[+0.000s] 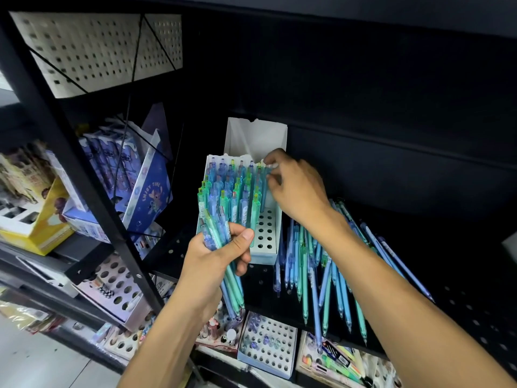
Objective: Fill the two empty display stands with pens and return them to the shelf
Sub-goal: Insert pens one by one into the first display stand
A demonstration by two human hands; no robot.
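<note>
A white display stand (266, 240) with a grid of holes stands on the black shelf (461, 289), most of its holes filled with upright blue and green pens (232, 189). My left hand (215, 259) grips a bundle of blue and green pens (228, 278) just in front of the stand. My right hand (296, 186) is at the stand's back right corner, pinching the top of a pen (265, 175) that stands there. Several loose pens (316, 275) lie on the shelf to the right of the stand. A second white stand (256, 135) rises behind the first.
A black metal upright (84, 169) separates this bay from boxed stationery (131, 175) on the left. Below the shelf edge sit other holed stands (268, 348) with a few pens, and packs of markers (335, 359) at lower right.
</note>
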